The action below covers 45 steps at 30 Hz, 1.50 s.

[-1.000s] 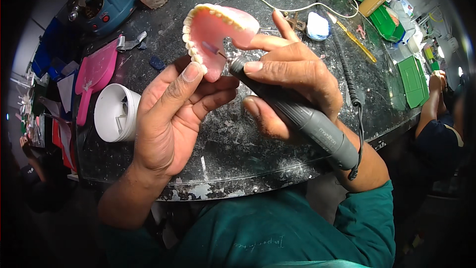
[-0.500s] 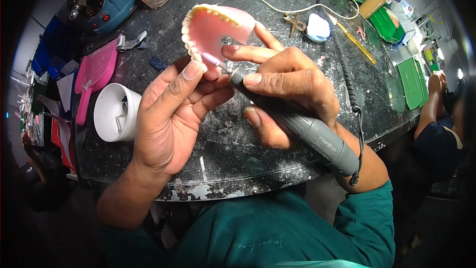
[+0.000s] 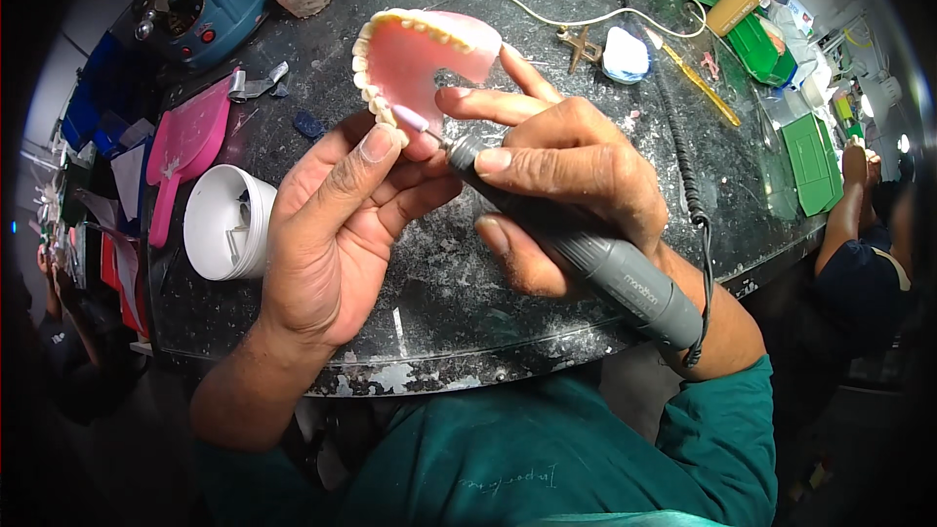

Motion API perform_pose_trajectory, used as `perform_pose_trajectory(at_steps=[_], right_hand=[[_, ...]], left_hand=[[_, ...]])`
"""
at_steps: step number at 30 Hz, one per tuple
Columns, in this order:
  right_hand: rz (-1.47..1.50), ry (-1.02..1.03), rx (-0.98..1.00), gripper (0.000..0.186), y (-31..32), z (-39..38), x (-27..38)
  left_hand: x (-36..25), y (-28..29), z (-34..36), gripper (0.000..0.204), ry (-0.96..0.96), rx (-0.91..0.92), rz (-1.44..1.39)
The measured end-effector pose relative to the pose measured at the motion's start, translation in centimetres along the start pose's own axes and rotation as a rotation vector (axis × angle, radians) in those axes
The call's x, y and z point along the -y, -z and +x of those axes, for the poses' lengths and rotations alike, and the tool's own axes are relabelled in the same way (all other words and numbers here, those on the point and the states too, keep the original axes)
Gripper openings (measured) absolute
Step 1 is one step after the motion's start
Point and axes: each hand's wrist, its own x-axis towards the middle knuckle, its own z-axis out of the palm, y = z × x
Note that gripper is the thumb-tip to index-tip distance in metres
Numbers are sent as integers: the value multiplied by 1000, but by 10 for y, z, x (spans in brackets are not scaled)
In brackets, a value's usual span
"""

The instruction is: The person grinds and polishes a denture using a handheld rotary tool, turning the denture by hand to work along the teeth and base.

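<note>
Raised above the black bench is a pink denture (image 3: 402, 60) with a curved row of cream teeth. My left hand (image 3: 337, 224) pinches its near end between thumb and fingers. In my right hand (image 3: 576, 171) lies a dark grey rotary handpiece (image 3: 634, 283), gripped like a pen. Its pale purple grinding tip (image 3: 409, 117) is at the inner pink surface by the near teeth, close to my left thumb; whether it touches I cannot tell. One outstretched right finger reaches the denture's far right end. A coiled black cord (image 3: 698, 205) runs from the handpiece's back end.
White stacked tubs (image 3: 229, 222) and a pink dustpan (image 3: 190, 141) are at the left, a blue machine (image 3: 200, 10) behind them. A yellow-handled knife (image 3: 698, 83) and white cable (image 3: 576, 21) lie at the right. Other people sit at both sides, one showing hands (image 3: 859, 164).
The denture's toothed left side has tilted slightly left. The handpiece has shifted a little, its tip slightly left and its back end slightly lower. Both grips stay the same.
</note>
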Motion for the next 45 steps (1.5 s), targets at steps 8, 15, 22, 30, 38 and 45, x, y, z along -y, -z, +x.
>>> perform_pose_trajectory(at_steps=[8,15,22,30,38,45], right_hand=[[-29,-30,1,38,3,1,3],[-48,-22,-18,38,1,0,1],[-20,-55,-23,35,4,1,3],[-40,-38,-10,36,4,2,2],[-48,-45,-20,37,3,2,2],[-66,-46,-10,39,5,3,5]], left_hand=[[1,1,0,23,-7,12,44],[1,0,0,24,-6,-27,81],[0,-4,0,25,-3,-27,119],[1,-6,0,28,-17,-60,163],[1,-5,0,28,-21,-38,184],[0,-7,0,28,-7,-41,198]])
